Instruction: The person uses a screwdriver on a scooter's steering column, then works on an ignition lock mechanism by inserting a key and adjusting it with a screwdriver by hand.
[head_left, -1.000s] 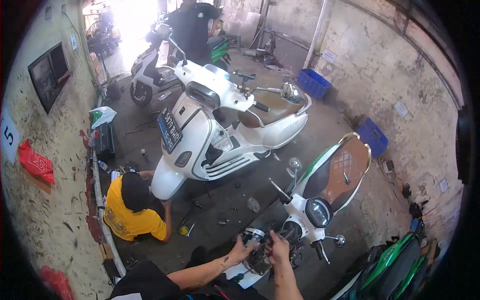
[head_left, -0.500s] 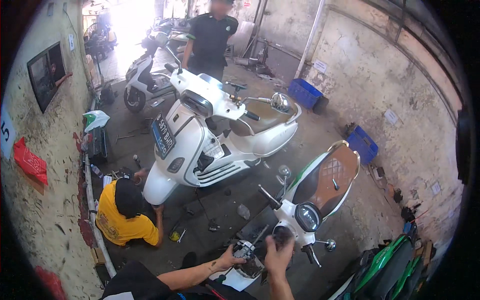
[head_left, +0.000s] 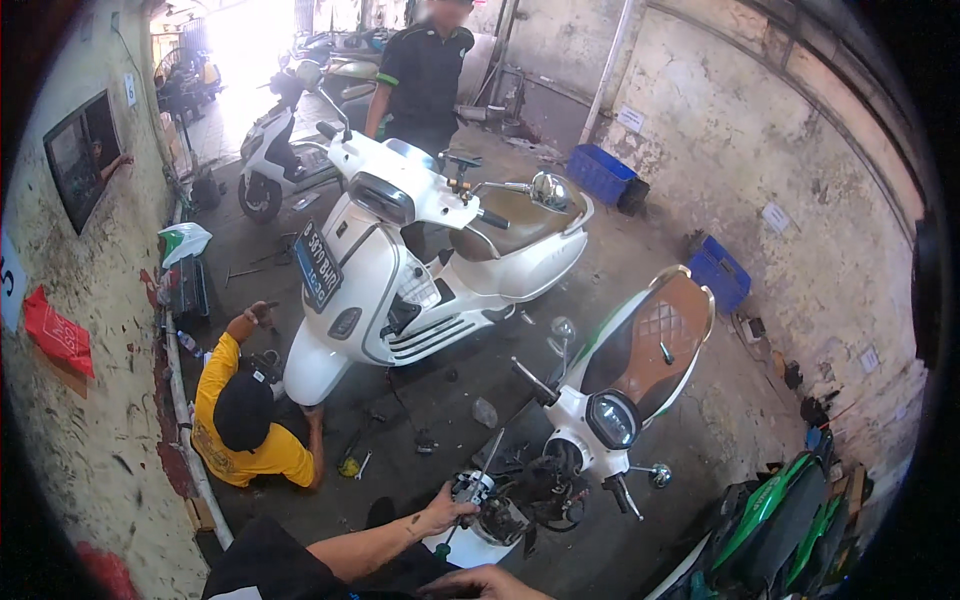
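Observation:
My left hand (head_left: 440, 513) is closed round a grey metal part (head_left: 472, 488), which sits over the opened front wheel area of a white scooter (head_left: 615, 420) with a brown quilted seat. A screwdriver with a green handle (head_left: 444, 549) points down just below that hand. At the lower edge lies my right hand (head_left: 490, 580), drawn back close to my body; its fingers are partly cut off, so I cannot see what they hold. Dark wiring and mechanical parts (head_left: 550, 490) show between the grey part and the handlebar. A white body panel (head_left: 480, 553) lies beneath.
To the left, a person in a yellow shirt (head_left: 235, 420) crouches by a larger white scooter (head_left: 350, 300). A person in black (head_left: 420, 85) stands behind it. Blue crates (head_left: 600, 175) line the right wall. A green and black scooter (head_left: 770, 520) stands lower right. A wrench (head_left: 364, 464) lies on the floor.
My right hand has moved from beside the handlebar down to the lower edge. My left hand stays on the grey part. The crouching person has raised one arm.

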